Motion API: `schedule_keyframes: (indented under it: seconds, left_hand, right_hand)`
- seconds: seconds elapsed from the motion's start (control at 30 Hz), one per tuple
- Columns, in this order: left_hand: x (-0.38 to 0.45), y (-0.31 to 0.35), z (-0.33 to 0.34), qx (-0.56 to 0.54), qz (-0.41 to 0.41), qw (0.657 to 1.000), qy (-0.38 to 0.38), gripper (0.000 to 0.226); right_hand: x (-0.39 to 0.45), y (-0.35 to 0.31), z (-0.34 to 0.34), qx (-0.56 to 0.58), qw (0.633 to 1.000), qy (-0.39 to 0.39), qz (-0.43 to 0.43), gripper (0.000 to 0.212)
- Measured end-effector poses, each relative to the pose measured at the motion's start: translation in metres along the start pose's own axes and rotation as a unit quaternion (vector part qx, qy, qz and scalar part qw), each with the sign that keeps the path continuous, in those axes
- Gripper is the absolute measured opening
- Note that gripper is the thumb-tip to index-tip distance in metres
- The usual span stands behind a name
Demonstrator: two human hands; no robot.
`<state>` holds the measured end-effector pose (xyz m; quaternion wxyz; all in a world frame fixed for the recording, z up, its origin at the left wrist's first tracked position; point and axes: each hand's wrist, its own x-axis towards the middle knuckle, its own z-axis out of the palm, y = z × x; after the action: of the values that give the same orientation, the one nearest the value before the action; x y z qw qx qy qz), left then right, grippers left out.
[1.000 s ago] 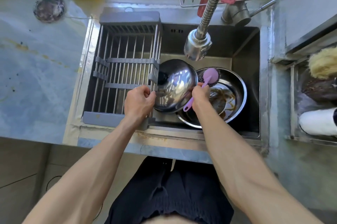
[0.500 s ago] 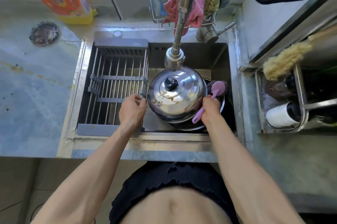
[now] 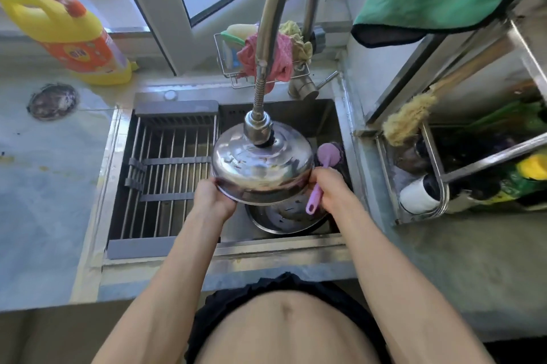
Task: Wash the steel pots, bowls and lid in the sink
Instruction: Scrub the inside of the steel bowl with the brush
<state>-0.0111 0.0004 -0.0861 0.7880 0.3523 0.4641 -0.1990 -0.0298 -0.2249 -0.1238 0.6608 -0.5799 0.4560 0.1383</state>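
Both hands hold the steel lid (image 3: 262, 168) up over the sink (image 3: 296, 115), just under the faucet head (image 3: 258, 126) and above a steel pot (image 3: 284, 215). Left hand (image 3: 211, 196) grips its near-left rim. Right hand (image 3: 333, 187) clasps the right rim together with a pink brush (image 3: 321, 174).

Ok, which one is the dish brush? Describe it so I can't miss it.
Start at the sink and find the steel lid held under the tap. At the lid's right edge the right hand holds the brush. It is the only lilac plastic thing there, round head up, handle pointing down.
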Motion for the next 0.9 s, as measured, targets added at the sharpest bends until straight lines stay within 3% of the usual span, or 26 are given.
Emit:
schedule_keyframes:
  seconds: [0.1, 0.23, 0.43, 0.77, 0.9]
  left_hand:
    - [-0.007, 0.005, 0.019, -0.017, 0.024, 0.999, 0.044, 0.037]
    - [-0.014, 0.015, 0.034, 0.005, 0.084, 0.992, 0.094, 0.026]
    - [-0.013, 0.028, 0.038, 0.060, 0.182, 0.978, 0.087, 0.026]
    - [-0.017, 0.014, 0.030, 0.251, 0.305, 0.915, 0.077, 0.040]
    - [-0.025, 0.014, 0.025, 0.304, 0.346, 0.885, 0.066, 0.043]
  right_hand:
    - [-0.004, -0.007, -0.008, -0.108, 0.993, -0.042, 0.005, 0.039]
    - [-0.010, -0.014, -0.023, -0.229, 0.973, -0.028, -0.022, 0.024]
    - [-0.005, -0.039, -0.035, -0.428, 0.894, 0.044, -0.121, 0.019]
    - [0.001, -0.048, -0.030, -0.494, 0.856, 0.022, -0.149, 0.020]
    - [0.001, -0.048, -0.031, -0.491, 0.848, 0.031, -0.198, 0.021]
